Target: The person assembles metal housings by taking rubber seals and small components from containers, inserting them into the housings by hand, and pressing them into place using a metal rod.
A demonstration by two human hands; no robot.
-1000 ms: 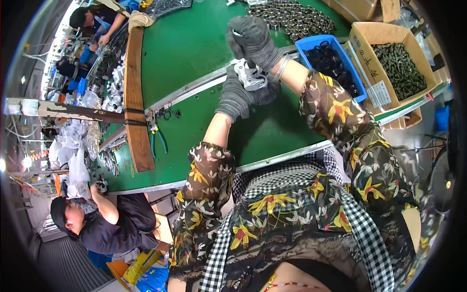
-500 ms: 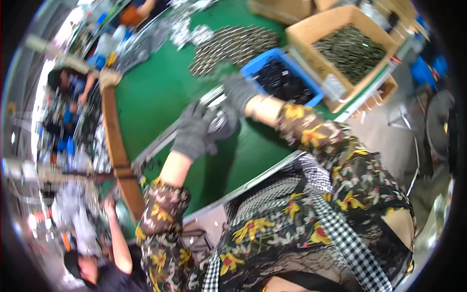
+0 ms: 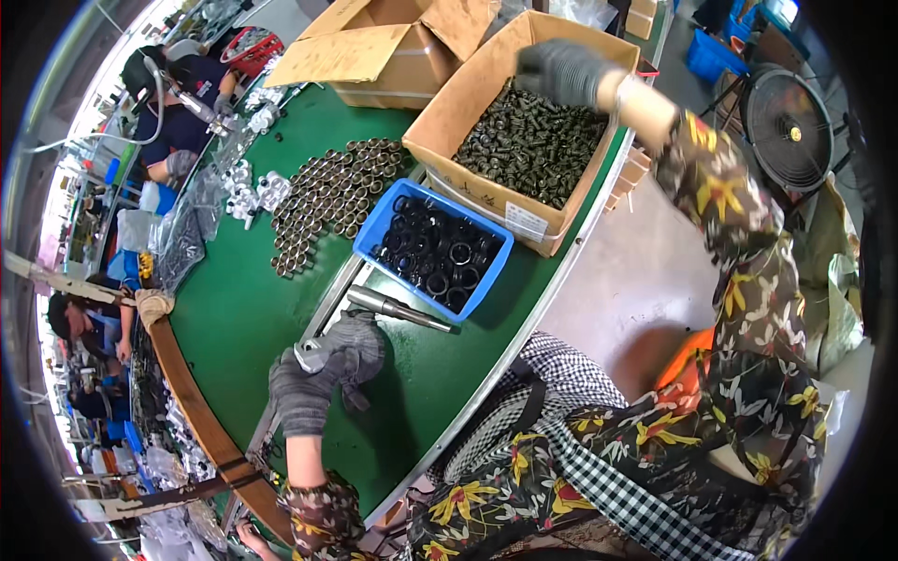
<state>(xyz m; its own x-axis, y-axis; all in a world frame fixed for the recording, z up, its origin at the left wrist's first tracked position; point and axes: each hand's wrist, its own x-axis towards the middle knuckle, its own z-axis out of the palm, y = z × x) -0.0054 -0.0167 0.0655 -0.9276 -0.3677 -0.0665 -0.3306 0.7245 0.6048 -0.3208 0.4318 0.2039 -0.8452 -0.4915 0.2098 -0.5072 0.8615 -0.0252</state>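
Grey work gloves cover both my hands. My left hand [image 3: 313, 374] is closed over the green bench around a small shiny silver metal fitting [image 3: 314, 354], mostly hidden by the fingers. Just beyond it lies a smooth metal rod [image 3: 402, 307] with a narrower end, beside a blue plastic bin [image 3: 374, 217] holding black rings [image 3: 438, 245]. My right hand [image 3: 566, 73] is over the far right part of an open cardboard box [image 3: 477, 192], above a heap of small dark metal parts [image 3: 533, 140]. Its fingertips are blurred, and anything in them is hidden.
Metal rings [image 3: 337, 192] stand in a cluster on the green bench [image 3: 224, 318]. Another cardboard box [image 3: 388, 70] stands behind. A brown curved strip [image 3: 192, 393] edges the left side. Co-workers [image 3: 178, 103] sit at the far left; a black fan [image 3: 790, 129] stands at the right.
My right hand has left the place beside my left hand and moved right, over the cardboard box. The view has shifted, and the metal rod and the box contents show clearly now.
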